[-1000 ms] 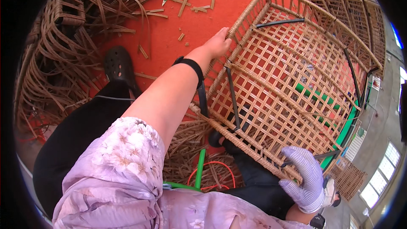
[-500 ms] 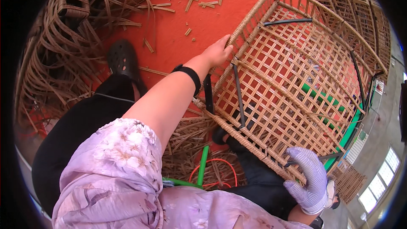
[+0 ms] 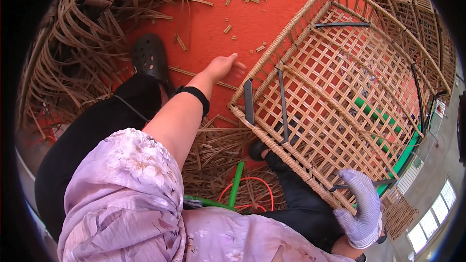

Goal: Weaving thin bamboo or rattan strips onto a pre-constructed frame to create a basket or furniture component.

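A large tan wicker basket (image 3: pixel 335 87) with an open-weave bottom and dark metal braces lies tilted, its inside facing me, in the middle and right of view. My bare left hand (image 3: pixel 227 67) is off to the left of it, its fingers stretched out and holding nothing. A dark band circles that wrist. My right hand (image 3: pixel 362 211), in a striped grey-white glove, hooks round the basket's near corner, with thumb and fingers on either side of the rim.
Green bars (image 3: pixel 236 184) of a stand show by my lap and under the basket. Loose brown strips (image 3: pixel 211 150) cover the floor below. Partly woven brown work (image 3: pixel 73 39) stands at the left. More baskets (image 3: pixel 412 9) are stacked at the far right.
My left hand has let go of the basket's left side and drawn back to the left. The right hand keeps its place at the near corner. The whole view has shifted slightly.
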`<state>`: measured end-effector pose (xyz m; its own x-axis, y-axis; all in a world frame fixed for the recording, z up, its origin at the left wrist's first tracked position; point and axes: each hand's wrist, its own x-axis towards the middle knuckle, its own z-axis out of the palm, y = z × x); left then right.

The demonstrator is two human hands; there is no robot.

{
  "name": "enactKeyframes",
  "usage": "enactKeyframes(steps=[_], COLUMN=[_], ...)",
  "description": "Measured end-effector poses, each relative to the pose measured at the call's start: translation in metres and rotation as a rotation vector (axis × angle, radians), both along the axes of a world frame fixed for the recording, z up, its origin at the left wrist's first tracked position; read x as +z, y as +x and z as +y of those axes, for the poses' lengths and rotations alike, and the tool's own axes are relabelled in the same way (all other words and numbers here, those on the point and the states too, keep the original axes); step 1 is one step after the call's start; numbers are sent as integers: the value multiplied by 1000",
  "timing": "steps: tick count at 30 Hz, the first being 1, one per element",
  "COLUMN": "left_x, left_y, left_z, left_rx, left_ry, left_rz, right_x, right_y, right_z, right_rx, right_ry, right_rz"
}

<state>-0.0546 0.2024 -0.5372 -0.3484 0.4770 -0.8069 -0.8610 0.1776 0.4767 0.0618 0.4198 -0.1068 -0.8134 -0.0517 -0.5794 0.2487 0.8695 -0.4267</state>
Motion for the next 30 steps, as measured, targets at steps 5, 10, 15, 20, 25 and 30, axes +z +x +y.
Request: enactKeyframes(steps=[5,10,15,20,25,30], left_x=[28,19,20,20,21,28], left_y=[-5,-6,7,12,11,24], left_z=[20,17,26,29,29,34], left_rx=[30,-14,97,186,56,187], left_ry=[49,94,79,82,28,13], left_rz=[86,61,90,83,102,110], right_x=[-1,1,1,-1,0,0], right_y=[0,0,0,0,2,2], right_z=[-1,-1,0,1,1,0], right_rx=[3,1,35,14,-6,12], right_ry=[8,11,36,6,12,27], right_rz=[-6,8,13,8,22,17])
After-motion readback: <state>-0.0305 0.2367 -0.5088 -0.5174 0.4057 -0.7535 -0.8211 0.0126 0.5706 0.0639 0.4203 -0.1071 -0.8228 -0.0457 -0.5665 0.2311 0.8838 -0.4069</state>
